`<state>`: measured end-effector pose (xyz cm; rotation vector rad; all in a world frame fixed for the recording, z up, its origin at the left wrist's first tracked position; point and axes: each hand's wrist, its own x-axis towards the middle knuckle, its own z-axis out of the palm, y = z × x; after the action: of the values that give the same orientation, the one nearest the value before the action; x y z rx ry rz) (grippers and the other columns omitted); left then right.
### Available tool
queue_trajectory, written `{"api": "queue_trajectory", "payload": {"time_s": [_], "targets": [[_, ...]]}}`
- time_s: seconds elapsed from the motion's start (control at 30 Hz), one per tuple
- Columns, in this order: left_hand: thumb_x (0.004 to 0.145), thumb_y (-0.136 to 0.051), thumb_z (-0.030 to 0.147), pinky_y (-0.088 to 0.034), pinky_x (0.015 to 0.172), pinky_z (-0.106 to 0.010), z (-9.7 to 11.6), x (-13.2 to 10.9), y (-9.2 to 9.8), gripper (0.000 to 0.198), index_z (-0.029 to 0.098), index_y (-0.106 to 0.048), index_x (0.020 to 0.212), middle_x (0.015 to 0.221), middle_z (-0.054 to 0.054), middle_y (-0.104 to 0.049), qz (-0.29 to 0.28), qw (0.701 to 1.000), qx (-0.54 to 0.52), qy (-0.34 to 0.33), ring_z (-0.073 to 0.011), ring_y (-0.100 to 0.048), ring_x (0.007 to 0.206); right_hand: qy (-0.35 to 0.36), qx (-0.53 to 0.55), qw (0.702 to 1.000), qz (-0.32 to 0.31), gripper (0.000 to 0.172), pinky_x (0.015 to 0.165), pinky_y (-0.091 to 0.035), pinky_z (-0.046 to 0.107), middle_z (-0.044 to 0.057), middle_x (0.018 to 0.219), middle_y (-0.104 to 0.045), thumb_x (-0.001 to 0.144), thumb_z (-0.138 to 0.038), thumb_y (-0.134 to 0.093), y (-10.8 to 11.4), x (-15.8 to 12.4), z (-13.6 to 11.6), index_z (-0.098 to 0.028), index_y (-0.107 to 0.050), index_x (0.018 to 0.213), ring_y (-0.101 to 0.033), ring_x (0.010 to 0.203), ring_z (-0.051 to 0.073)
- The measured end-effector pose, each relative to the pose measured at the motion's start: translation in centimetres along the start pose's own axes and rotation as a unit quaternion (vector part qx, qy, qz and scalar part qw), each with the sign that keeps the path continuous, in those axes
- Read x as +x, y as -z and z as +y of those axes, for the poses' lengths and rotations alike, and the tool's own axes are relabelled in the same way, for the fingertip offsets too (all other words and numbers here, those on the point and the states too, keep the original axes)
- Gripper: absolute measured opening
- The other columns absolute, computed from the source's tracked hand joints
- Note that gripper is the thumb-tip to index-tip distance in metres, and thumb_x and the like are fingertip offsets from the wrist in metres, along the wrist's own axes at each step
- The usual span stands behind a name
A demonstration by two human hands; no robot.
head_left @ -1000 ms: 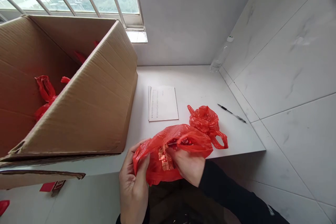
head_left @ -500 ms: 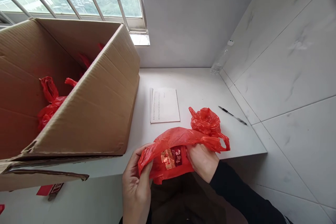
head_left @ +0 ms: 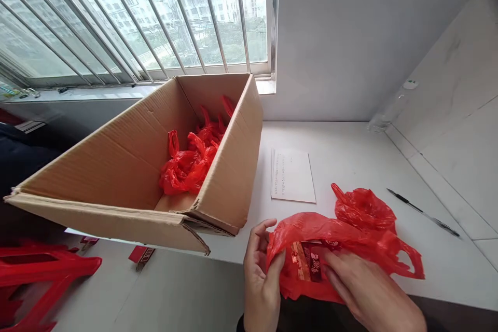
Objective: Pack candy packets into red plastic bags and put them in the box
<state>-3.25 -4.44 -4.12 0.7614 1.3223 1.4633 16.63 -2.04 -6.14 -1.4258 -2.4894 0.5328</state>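
A red plastic bag [head_left: 307, 222] lies on its side at the table's front edge, its mouth spread toward me. My left hand [head_left: 260, 275] is closed on the bag's left rim, thumb inside and fingers behind. Inside lie small packets: an orange one [head_left: 299, 261] and a dark red one with pale lettering [head_left: 314, 264]. My right hand [head_left: 369, 285] reaches into the mouth from the right, its fingers drawn together and slightly blurred. Its fingertips are at the dark red packet's right side; what they grip is hidden. Behind stands another red bag, bunched up [head_left: 363, 210].
A cardboard box [head_left: 116, 166] at left holds several tied red bags [head_left: 187, 166]. A paper pad [head_left: 293, 175], a pen [head_left: 424, 211] and a clear bottle [head_left: 391, 109] lie or stand on the table [head_left: 327, 140]. A red plastic stool [head_left: 46, 270] is at lower left.
My view has swung left and up, showing more of the window and box. My right hand has drawn back somewhat from inside the bag, showing more of its back; my left keeps its hold.
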Motion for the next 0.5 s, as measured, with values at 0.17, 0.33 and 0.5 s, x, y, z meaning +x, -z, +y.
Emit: {"api": "queue_trajectory", "payload": {"time_s": [0.17,0.33,0.5], "targets": [[0.080,-0.078,0.041,-0.055,0.080,-0.025,0.5,0.1,1.7,0.056,0.023,-0.063,0.131,0.110,-0.008,-0.070,0.021,0.999,-0.034,0.027,-0.0207,-0.068,0.094,0.005,0.009,0.985,0.170,0.037,0.086,-0.061,0.033,0.007,0.114,-0.067,0.103,-0.025,-0.045,4.1,-1.0,-1.5,-0.029,-0.057,0.137,-0.069,0.102,0.021],[0.074,-0.084,0.038,-0.057,0.081,-0.022,1.4,1.5,3.3,0.058,0.028,-0.065,0.127,0.107,-0.002,-0.068,0.005,0.997,-0.069,0.039,-0.0173,-0.068,0.092,-0.110,-0.095,0.931,0.335,0.050,0.106,-0.049,0.053,0.010,0.134,-0.054,0.097,-0.026,-0.059,5.4,-0.9,-1.5,-0.032,-0.050,0.146,-0.052,0.126,0.030],[0.072,-0.085,0.040,-0.057,0.087,-0.022,1.8,1.9,4.1,0.059,0.030,-0.068,0.127,0.122,-0.004,-0.069,-0.038,0.998,-0.021,0.038,-0.0229,-0.066,0.111,-0.160,-0.079,0.911,0.373,0.053,0.109,-0.049,0.053,0.010,0.139,-0.053,0.096,-0.024,-0.062,5.4,-1.8,-1.9,-0.030,-0.049,0.147,-0.049,0.133,0.029]]}}
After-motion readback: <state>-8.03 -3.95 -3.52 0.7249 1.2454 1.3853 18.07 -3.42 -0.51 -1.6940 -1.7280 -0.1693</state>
